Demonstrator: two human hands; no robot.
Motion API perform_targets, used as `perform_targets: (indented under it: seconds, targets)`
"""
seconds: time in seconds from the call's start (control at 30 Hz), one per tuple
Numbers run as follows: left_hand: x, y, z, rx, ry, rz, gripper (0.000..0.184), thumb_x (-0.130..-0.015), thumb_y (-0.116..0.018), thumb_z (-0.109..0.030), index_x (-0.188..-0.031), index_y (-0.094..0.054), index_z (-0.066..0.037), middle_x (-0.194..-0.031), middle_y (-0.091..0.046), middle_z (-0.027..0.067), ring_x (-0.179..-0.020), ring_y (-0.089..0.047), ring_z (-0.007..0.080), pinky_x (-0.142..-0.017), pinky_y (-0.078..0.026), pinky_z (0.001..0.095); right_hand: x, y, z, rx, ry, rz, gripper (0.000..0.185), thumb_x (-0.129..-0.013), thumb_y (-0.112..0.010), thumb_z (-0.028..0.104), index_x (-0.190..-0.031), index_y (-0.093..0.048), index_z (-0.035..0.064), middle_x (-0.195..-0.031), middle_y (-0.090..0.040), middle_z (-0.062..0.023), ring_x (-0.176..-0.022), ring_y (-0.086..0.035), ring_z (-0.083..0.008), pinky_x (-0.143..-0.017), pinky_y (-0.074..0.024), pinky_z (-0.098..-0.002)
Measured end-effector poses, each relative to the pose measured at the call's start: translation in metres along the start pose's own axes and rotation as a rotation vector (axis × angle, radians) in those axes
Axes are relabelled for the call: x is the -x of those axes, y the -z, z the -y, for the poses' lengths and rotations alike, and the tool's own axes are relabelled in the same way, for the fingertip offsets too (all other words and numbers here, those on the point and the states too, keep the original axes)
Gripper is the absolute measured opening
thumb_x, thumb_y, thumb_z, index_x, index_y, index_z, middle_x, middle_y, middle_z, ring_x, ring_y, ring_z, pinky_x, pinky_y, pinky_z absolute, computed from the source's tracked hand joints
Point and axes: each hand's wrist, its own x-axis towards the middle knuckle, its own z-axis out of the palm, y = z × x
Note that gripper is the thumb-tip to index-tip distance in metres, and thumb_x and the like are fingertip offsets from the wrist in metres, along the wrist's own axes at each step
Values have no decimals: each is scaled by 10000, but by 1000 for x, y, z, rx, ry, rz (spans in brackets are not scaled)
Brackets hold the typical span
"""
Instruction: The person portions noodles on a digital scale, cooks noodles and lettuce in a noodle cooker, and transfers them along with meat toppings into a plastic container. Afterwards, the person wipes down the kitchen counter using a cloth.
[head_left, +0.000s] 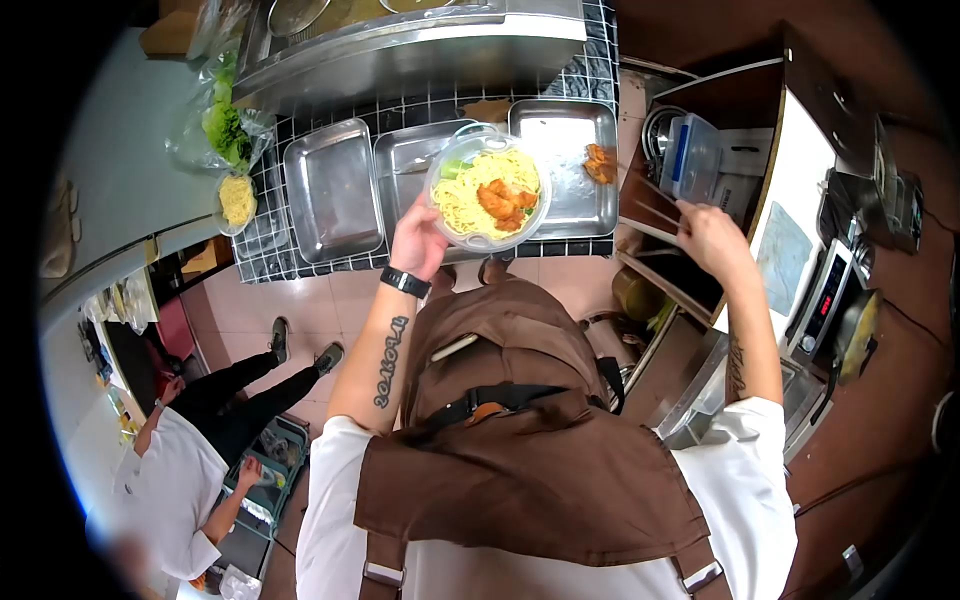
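Observation:
My left hand (pixel 420 237) grips the side of a clear plastic bowl (pixel 543 212). Inside it are yellow noodles (pixel 457 207), some green leaf and orange-brown fried pieces (pixel 505 203), which look like chicken. In my right hand (pixel 715 240) is a pair of thin metal tongs (pixel 655 212), fingers closed round the handle end. The tips of the tongs reach toward another fried piece (pixel 600 163) at the right side of a metal tray (pixel 565 220); whether they touch it I cannot tell. The bowl is held above the trays, overlapping the middle one (pixel 397 160).
A third metal tray (pixel 333 190) lies at the left. Beyond it are a bag of lettuce (pixel 226 125) and a tub of shredded yellow food (pixel 237 202). A metal unit (pixel 420 60) borders the back. An open cabinet (pixel 745 90) stands right; another person (pixel 180 470) is at lower left.

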Motion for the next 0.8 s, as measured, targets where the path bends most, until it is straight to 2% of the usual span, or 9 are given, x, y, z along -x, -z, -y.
perform_targets:
  seconds: [0.1, 0.2, 0.47, 0.57, 0.73, 0.8]
  targets:
    - [2, 6, 4, 14, 0, -13, 624, -833, -476, -109, -1439, -399, 20, -1451, -487, 163, -1343, -472, 290, -1146, -365, 437, -11, -31, -1, 72, -2, 41, 265, -810, -587, 62, -1046, -645, -44, -935, -690, -240, -883, -677, -396, -824, -549, -475]
    - [2, 9, 9, 25, -13, -36, 624, -825, -472, -99, -1434, -405, 21, -1439, -499, 162, -1341, -474, 292, -1144, -369, 435, -14, -58, -9, 33, 14, 24, 260, -821, -581, 67, -1047, -641, -47, -945, -689, -243, -888, -676, -402, -826, -548, -476]
    - [6, 11, 13, 44, -11, -59, 658, -825, -455, -72, -1466, -358, 37, -1448, -488, 171, -1347, -471, 286, -1136, -378, 408, -11, -51, 11, -71, -63, -88, 331, -805, -617, 99, -1099, -631, -54, -953, -676, -270, -905, -668, -417, -844, -540, -473]
    - [6, 8, 12, 48, -4, -56, 663, -821, -460, -72, -1466, -358, 41, -1450, -487, 170, -1338, -480, 283, -1128, -388, 407, -15, -49, 13, -77, -128, -64, 404, -809, -630, 107, -1184, -628, -42, -1009, -678, -258, -923, -657, -426, -852, -531, -482]
    - [6, 14, 15, 11, -2, -60, 649, -813, -468, -89, -1446, -381, 29, -1442, -493, 171, -1332, -486, 293, -1128, -392, 435, -33, -49, -10, 0, -36, -111, 305, -810, -617, 123, -1070, -631, -36, -927, -679, -245, -848, -677, -424, -781, -562, -486]
    - [7, 17, 17, 15, 7, -60, 642, -817, -467, -88, -1443, -385, 29, -1438, -498, 170, -1325, -494, 292, -1123, -400, 435, -44, -47, -22, -48, -33, -81, 329, -813, -626, 148, -1093, -655, -22, -936, -683, -253, -866, -672, -426, -819, -553, -480]
